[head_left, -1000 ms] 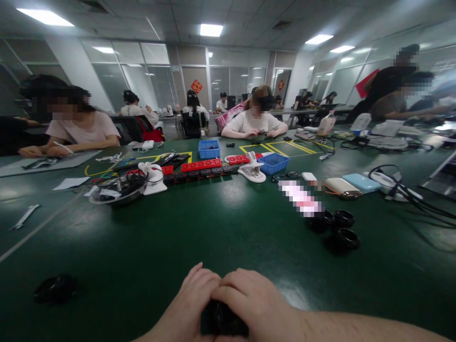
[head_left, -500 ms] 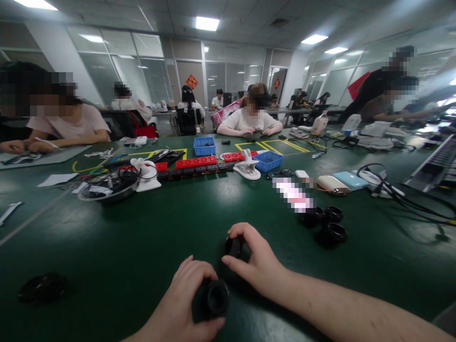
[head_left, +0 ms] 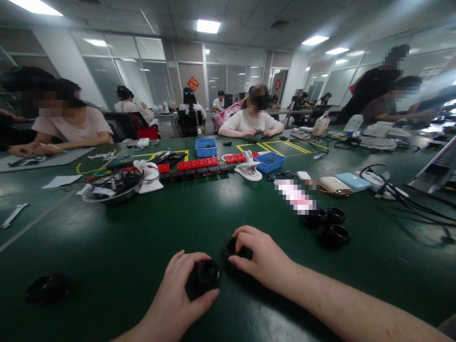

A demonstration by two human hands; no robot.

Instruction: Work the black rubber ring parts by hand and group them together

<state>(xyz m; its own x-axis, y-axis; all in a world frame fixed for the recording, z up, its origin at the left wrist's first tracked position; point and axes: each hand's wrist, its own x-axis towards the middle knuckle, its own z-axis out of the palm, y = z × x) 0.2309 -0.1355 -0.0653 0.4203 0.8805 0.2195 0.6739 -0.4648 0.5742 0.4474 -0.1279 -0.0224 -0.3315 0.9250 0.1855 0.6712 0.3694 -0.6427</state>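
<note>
Your left hand (head_left: 178,289) is curled around the black cylinder (head_left: 206,278), fingers and thumb clamped on its sides, open end facing up at you, low over the green table (head_left: 221,204). Just beyond and right of the cylinder, your right hand (head_left: 261,256) comes in from the right edge with its fingertips pinched shut on a small black ring (head_left: 231,247); whether that ring sits on the table or is lifted off it, you can't tell from here. The two parts are near each other but apart. Further right of the cylinder and a little farther back, three black rings (head_left: 329,223) lie bunched together, touching. Well to the left of the cylinder, another black part (head_left: 48,288) lies alone. Farther back and right of the cylinder there's a beige power bank (head_left: 335,185) with a light blue one (head_left: 352,181) just beside it, and black cables (head_left: 409,199) trailing off to the right. Straight back from the cylinder runs a red power strip (head_left: 199,165), with a white clip stand (head_left: 249,171) and a blue bin (head_left: 270,162) right of it and a second blue bin (head_left: 205,147) behind. Back and left of the cylinder, a clear bowl (head_left: 112,187) holds dark cables. Far beyond the cylinder, a person in a white shirt (head_left: 251,122) works across the table, and a person in a pink shirt (head_left: 71,128) sits far left.
</note>
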